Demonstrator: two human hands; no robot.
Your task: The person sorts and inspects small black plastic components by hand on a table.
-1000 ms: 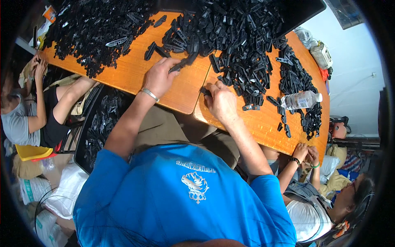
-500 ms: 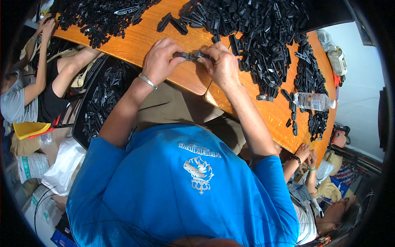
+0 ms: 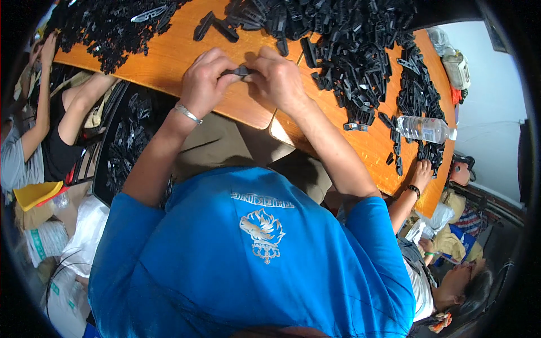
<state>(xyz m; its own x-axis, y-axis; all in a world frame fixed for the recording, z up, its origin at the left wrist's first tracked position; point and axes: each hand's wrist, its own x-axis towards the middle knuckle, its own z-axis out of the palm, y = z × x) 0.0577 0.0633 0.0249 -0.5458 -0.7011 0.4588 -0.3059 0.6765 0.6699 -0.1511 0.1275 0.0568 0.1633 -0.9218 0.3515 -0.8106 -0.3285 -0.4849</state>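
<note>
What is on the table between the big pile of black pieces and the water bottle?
In the head view, a strip of black plastic pieces lies between the big pile and the water bottle.

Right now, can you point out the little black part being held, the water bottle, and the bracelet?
small black part (image 3: 239, 71), head view, on its middle, showing between the two hands.
water bottle (image 3: 424, 128), head view, on its clear body, lying on the table.
silver bracelet (image 3: 187, 114), head view, on the band at the left wrist.
</note>
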